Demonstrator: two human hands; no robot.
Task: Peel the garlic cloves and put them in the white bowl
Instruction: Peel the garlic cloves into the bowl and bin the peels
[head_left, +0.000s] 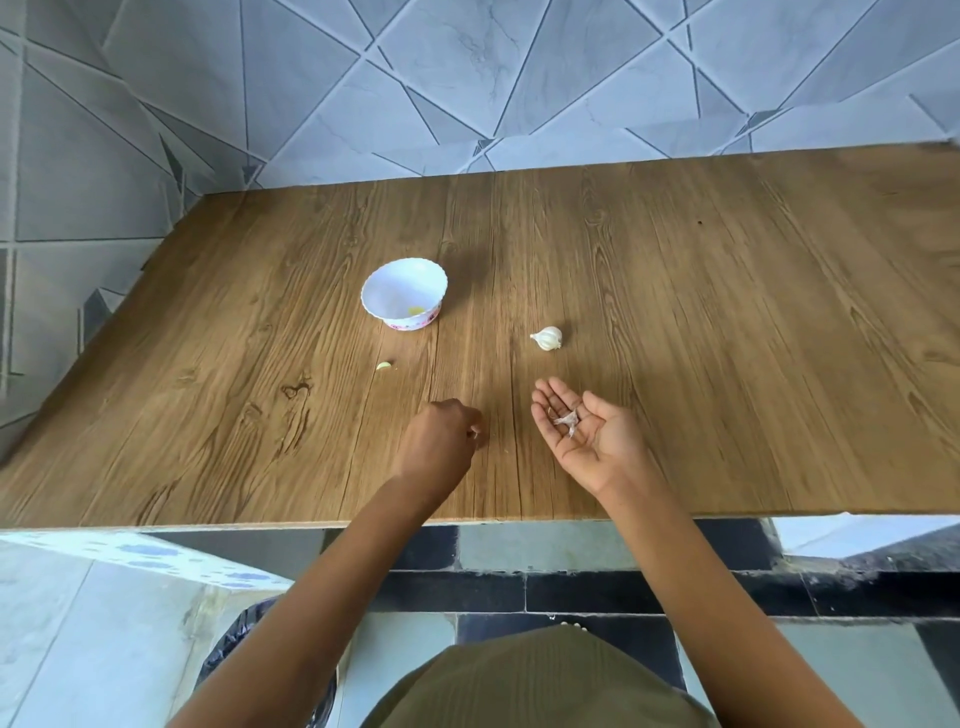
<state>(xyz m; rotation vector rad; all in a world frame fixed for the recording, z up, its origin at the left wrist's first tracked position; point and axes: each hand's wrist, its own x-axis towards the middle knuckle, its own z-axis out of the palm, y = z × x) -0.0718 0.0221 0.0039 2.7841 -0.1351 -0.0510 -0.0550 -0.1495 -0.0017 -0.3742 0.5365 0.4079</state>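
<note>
A white bowl (404, 294) with a scalloped rim stands on the wooden table (727, 312), with a peeled clove (416, 311) lying inside it. To its right lies a garlic bulb (547, 338). A single loose clove (384, 366) rests below the bowl. My left hand (441, 441) is closed, knuckles up, pinching a small white scrap at its fingertips. My right hand (584, 423) is palm up with fingers spread, and bits of papery garlic skin (566, 420) lie in the palm.
The table's near edge runs just below my wrists. A bin with a black bag (260, 654) stands on the floor at the lower left. Tiled walls close the table at the back and left.
</note>
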